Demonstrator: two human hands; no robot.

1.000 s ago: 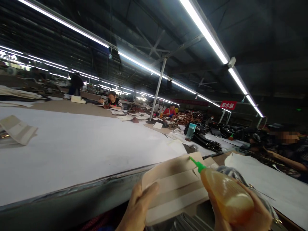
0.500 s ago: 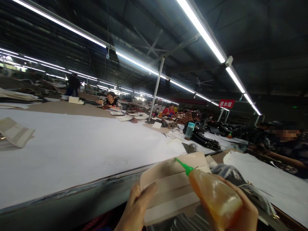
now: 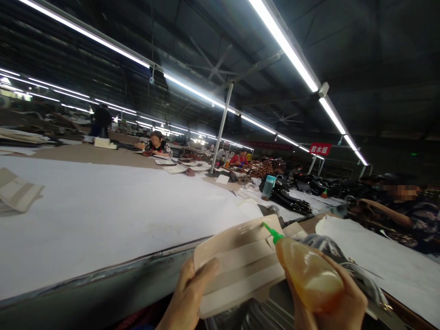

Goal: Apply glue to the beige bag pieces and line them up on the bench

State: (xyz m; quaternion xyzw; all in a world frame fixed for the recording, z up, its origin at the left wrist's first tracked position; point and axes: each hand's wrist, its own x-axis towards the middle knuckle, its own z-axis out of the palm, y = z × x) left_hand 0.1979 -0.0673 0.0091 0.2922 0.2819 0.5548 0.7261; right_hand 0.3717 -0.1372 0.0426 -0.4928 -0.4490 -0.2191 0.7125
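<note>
My left hand (image 3: 192,286) grips the left edge of a beige panel with pale strips across it (image 3: 240,261), thumb on its face; I cannot tell whether it is leather or card. The panel is tilted up toward me above the table's front edge. Wrapped in my right hand (image 3: 347,293) is a clear squeeze bottle (image 3: 309,275) of amber liquid, probably glue. Its green nozzle (image 3: 273,232) points up and left, the tip at the panel's upper right edge. A wet, shiny streak runs along the panel's upper part. Below lie dark stacked pieces (image 3: 264,316), partly hidden.
A white-covered table (image 3: 113,220) spreads ahead, with another striped beige piece (image 3: 19,190) at far left. A blue-lidded bottle (image 3: 268,188) stands beside black strips (image 3: 292,201). At right are a white sheet (image 3: 378,266) and a seated co-worker (image 3: 402,211). Other people sit farther back.
The bottle's nozzle has moved right along the panel's upper edge, and a shiny streak shows behind it. The panel has shifted slightly left. My left hand keeps its hold.
</note>
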